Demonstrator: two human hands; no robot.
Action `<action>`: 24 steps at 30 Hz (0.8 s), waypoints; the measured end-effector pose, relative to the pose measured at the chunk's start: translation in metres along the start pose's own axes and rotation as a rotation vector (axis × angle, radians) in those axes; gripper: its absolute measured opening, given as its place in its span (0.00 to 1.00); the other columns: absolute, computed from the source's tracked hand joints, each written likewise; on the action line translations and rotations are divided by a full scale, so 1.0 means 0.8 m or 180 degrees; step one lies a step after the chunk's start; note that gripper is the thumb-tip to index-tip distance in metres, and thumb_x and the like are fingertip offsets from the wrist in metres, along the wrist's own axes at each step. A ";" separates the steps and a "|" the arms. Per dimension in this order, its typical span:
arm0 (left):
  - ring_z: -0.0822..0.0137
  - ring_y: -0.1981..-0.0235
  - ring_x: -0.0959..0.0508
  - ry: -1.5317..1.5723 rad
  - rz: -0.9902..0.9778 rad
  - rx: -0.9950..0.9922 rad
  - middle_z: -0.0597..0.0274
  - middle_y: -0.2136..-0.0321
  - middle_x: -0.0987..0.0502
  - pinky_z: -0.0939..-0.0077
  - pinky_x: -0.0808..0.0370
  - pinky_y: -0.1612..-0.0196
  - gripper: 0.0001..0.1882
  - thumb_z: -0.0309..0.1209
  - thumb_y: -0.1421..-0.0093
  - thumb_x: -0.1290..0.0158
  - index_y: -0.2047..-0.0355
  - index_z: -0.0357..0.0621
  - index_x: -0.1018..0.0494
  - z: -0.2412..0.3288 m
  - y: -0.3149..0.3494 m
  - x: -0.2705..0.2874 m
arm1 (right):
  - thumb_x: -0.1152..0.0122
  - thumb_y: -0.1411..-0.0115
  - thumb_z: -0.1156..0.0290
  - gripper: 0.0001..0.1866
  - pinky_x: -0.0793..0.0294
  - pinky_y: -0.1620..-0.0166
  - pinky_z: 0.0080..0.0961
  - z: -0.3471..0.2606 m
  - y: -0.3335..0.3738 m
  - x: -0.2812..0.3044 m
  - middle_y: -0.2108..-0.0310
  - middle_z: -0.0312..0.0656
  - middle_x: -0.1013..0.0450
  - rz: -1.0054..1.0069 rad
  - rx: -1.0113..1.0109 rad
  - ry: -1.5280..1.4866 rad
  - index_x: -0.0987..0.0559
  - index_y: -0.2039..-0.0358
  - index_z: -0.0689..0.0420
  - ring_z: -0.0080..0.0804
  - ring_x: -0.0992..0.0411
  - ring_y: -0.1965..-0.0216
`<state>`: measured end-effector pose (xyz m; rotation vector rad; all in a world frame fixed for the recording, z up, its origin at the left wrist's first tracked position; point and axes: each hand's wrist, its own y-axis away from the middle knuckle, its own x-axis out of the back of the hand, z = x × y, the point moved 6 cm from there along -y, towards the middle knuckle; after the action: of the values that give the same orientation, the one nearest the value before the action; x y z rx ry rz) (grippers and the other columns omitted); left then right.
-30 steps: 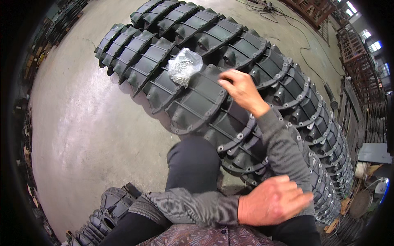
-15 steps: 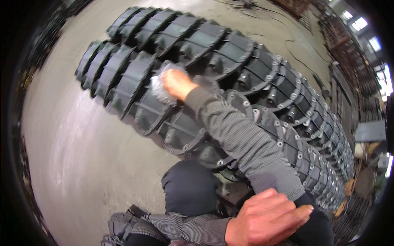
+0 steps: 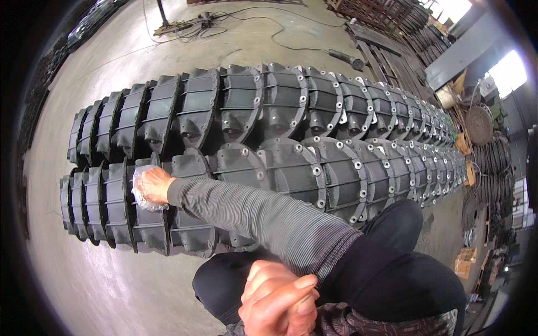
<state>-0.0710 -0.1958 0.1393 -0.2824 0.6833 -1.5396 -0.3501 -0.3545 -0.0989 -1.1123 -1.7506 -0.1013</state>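
Observation:
My right hand [image 3: 155, 186], at the end of an outstretched arm, is closed on a crumpled clear plastic bag [image 3: 147, 203]. It presses the bag against the dark grey ribbed metal castings [image 3: 119, 193] of the nearer row, toward that row's left part. These castings are curved housings with flanges and bolt holes, stacked one against another in a long line. Close to me at the bottom middle, my left hand [image 3: 278, 299] is curled with the thumb over the bent fingers. Whatever it may hold is hidden inside the fingers.
A second row of the same castings [image 3: 241, 101] runs alongside, farther away. An angle grinder [image 3: 346, 59] with a trailing cable [image 3: 286, 45] lies on the concrete floor [image 3: 106, 274] beyond. Coils [image 3: 479, 124], a cardboard box [image 3: 465, 262] and stacked metal parts crowd the right side. My knees are near the row.
My right hand with the plastic bag has moved left along the nearer row. My view has turned, so the rows now lie more level. My left hand stays curled near my body.

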 end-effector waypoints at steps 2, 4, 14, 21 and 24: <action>0.68 0.77 0.30 -0.0008 -0.0013 -0.0126 0.61 0.79 0.24 0.69 0.33 0.68 0.12 0.23 0.30 0.49 0.50 0.27 0.25 -0.001 -0.003 0.001 | 0.40 0.49 0.66 0.09 0.20 0.61 0.50 -0.001 0.007 0.014 0.72 0.54 0.21 -0.0036 -0.0009 -0.0183 0.17 0.70 0.57 0.56 0.20 0.68; 0.68 0.79 0.30 -0.0151 -0.0061 -0.0182 0.59 0.79 0.25 0.68 0.33 0.68 0.12 0.24 0.29 0.50 0.50 0.26 0.26 0.001 -0.005 -0.005 | 0.40 0.48 0.68 0.10 0.21 0.59 0.50 -0.006 0.015 0.048 0.71 0.56 0.21 0.0291 -0.0010 -0.0778 0.19 0.69 0.60 0.59 0.21 0.66; 0.73 0.83 0.32 -0.0602 0.0229 0.0444 0.57 0.78 0.26 0.80 0.36 0.75 0.09 0.20 0.32 0.51 0.56 0.29 0.23 -0.022 0.011 -0.038 | 0.35 0.42 0.79 0.04 0.21 0.76 0.24 0.092 0.198 0.264 0.74 0.38 0.22 0.0382 -0.1779 -0.3856 0.22 0.67 0.61 0.25 0.22 0.76; 0.72 0.81 0.27 -0.0629 0.0110 0.0894 0.47 0.68 0.18 0.79 0.31 0.74 0.09 0.16 0.35 0.49 0.56 0.26 0.23 -0.035 0.022 -0.064 | 0.35 0.33 0.73 0.12 0.16 0.66 0.24 0.258 0.485 0.508 0.63 0.44 0.16 0.1241 -0.3019 -0.2209 0.17 0.51 0.63 0.27 0.18 0.69; 0.72 0.82 0.27 -0.0721 -0.0054 0.0943 0.53 0.75 0.20 0.79 0.33 0.75 0.08 0.16 0.35 0.49 0.57 0.26 0.23 -0.043 0.025 -0.082 | 0.36 0.31 0.73 0.09 0.17 0.66 0.23 0.322 0.615 0.592 0.64 0.42 0.17 0.2173 -0.3469 -0.1933 0.18 0.55 0.62 0.26 0.20 0.70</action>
<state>-0.0670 -0.1230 0.1151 -0.2340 0.2709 -1.5724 -0.2075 0.3597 -0.0559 -2.7091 -1.6914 -0.3454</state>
